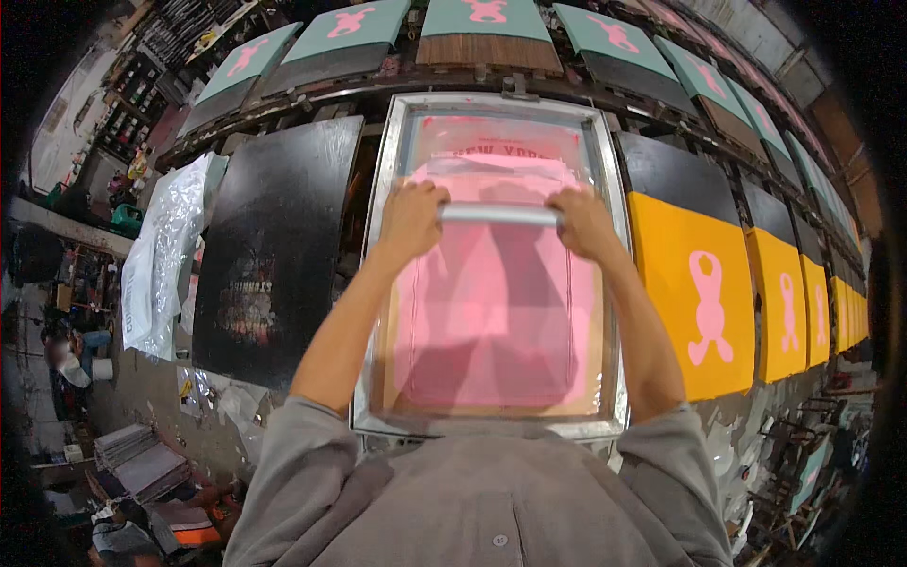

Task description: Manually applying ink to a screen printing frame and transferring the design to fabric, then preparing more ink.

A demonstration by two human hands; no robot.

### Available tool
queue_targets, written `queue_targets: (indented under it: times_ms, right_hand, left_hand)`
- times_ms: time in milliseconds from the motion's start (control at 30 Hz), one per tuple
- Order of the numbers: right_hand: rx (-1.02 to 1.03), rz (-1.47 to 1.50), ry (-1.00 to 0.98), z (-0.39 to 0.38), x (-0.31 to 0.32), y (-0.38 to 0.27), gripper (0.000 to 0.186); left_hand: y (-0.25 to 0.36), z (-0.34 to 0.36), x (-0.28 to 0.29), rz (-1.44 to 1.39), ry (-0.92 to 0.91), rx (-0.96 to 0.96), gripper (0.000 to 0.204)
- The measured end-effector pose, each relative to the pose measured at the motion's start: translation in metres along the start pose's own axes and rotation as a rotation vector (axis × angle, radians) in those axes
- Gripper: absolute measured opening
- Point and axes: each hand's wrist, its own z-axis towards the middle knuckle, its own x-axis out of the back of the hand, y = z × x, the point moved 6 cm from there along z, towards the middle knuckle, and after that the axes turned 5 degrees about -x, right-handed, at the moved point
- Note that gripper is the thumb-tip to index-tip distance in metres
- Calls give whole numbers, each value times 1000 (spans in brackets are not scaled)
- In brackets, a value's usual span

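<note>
Two hands on one squeegee, all places given relative to the metal-framed printing screen (491,274) at centre.

Far left of the screen: a sheet of clear plastic film (161,255) hangs crumpled over the bench edge, out of the working path. Just left of the screen: a bare black platen (279,246), flat and unloaded, with a faint printed ghost on its face.

On the screen, left side: the left hand (411,219), clenched around the left end of the squeegee handle (499,214), knuckles up. The handle is a grey bar lying crosswise in the upper half of the screen, so that the blade spans the stencil's width. On the screen, right side: the right hand (584,222), likewise closed tight on the bar's right end. Both forearms run straight up from the lower edge, probably for an even pull across the mesh. Pink ink (491,321) covers the mesh below the bar, inside the frame.

Right of the screen: a row of orange panels (694,293), each bearing a pink figure, laid flat side by side, seemingly left to dry. Beyond the screen's far edge: an arc of teal panels (484,17) carrying the same pink figure, on their own platens.

Below the screen: the person's grey shirt (491,501).
</note>
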Motion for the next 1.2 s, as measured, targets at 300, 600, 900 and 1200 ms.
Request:
queue_targets:
  times_ms: [300, 600, 900, 1200]
  right_hand:
    - [-79, 48, -56, 32, 12, 19, 30]
    - [-96, 90, -63, 49, -3, 28, 33]
    - [-57, 68, -26, 54, 28, 12, 34]
    - [89, 154, -21, -109, 79, -56, 35]
  left_hand:
    - [-26, 28, 8, -89, -3, 33, 29]
    - [-31, 38, 0, -105, 10, 50, 29]
    - [-32, 47, 25, -122, 39, 60, 31]
    - [49, -94, 84, -140, -61, -128, 36]
